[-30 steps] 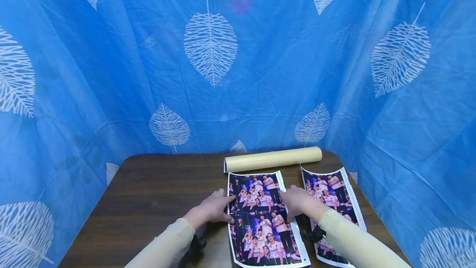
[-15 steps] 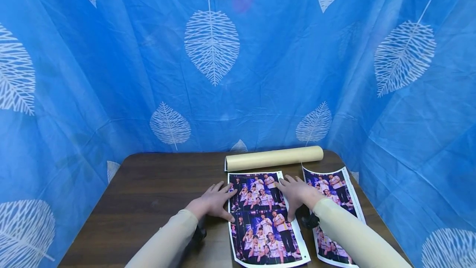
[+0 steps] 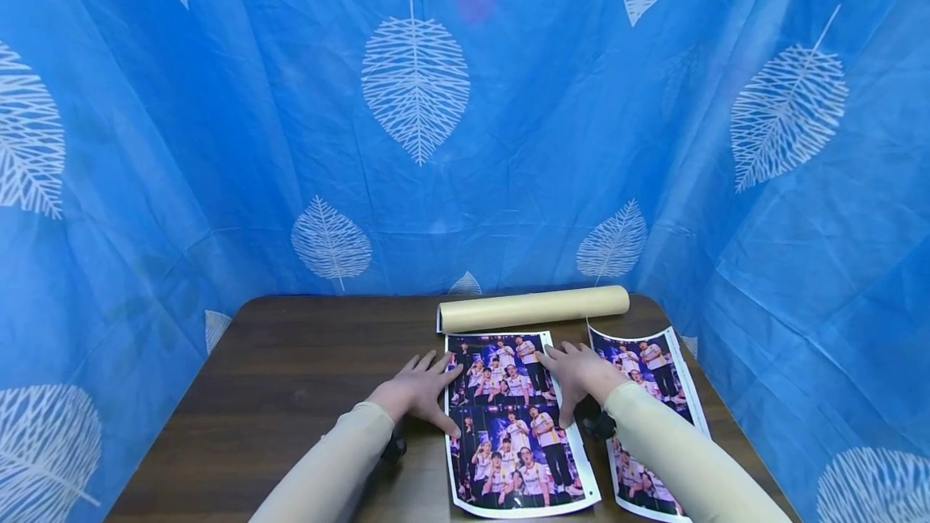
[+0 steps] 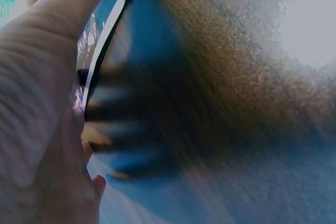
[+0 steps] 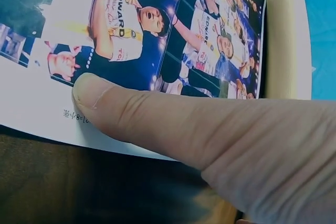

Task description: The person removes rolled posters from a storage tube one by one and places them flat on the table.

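Note:
A glossy poster [image 3: 508, 458] with two group photos lies lengthwise on the table, its white margins curling up a little. My left hand [image 3: 417, 391] rests at its left edge, fingers spread and fingertips on the border. On the opposite edge my right hand [image 3: 580, 375] lies with fingers fanned over the margin. The right wrist view shows that hand's thumb [image 5: 126, 106] laid straight along the poster's white margin [image 5: 37, 103]. In the left wrist view, the left hand [image 4: 47, 129] covers much of the poster's edge, which stands slightly off the wood.
A cream paper roll [image 3: 534, 309] lies across the back of the dark wooden table [image 3: 312, 394]. To the right is a second, similar poster [image 3: 654, 370], partly beneath the right forearm. Blue leaf-patterned curtains [image 3: 508, 144] enclose the back and sides.
Both hands have gone from fingers bent at the poster's side edges to fingers spread out over its borders. The poster has hardly shifted.

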Available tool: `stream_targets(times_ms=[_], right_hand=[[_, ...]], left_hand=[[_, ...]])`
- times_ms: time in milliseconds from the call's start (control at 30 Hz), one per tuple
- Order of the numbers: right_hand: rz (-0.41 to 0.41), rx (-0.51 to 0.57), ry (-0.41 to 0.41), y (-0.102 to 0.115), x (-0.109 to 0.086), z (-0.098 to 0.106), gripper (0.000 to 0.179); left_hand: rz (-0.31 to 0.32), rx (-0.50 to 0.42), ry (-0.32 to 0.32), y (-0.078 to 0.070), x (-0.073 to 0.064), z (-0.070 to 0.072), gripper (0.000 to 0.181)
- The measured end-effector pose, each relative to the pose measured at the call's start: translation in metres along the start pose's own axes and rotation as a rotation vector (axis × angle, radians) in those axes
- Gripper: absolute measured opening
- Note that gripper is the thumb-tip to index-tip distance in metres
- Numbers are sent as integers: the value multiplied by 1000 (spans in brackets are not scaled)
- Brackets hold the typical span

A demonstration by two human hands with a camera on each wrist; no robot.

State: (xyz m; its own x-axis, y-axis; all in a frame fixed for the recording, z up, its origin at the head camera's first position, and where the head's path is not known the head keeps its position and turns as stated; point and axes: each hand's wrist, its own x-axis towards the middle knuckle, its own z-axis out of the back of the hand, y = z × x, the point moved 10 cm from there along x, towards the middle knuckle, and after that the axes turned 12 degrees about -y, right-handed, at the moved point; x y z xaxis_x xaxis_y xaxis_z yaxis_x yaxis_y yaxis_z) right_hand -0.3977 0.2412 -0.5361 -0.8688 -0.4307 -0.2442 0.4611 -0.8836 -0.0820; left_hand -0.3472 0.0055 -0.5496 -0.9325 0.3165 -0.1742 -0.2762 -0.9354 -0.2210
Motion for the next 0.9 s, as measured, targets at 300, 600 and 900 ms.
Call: stream_targets(times_ms=[300, 600, 900], right_hand=[[-15, 15, -1, -3, 3, 1, 132], [1, 44, -10, -3, 1, -2, 132], [41, -8, -47, 0, 0, 3, 130]], left_hand=[[1, 48, -4, -1, 3, -1, 121], [23, 45, -25, 2, 3, -2, 120], [41, 51, -22, 4, 2, -4, 119]])
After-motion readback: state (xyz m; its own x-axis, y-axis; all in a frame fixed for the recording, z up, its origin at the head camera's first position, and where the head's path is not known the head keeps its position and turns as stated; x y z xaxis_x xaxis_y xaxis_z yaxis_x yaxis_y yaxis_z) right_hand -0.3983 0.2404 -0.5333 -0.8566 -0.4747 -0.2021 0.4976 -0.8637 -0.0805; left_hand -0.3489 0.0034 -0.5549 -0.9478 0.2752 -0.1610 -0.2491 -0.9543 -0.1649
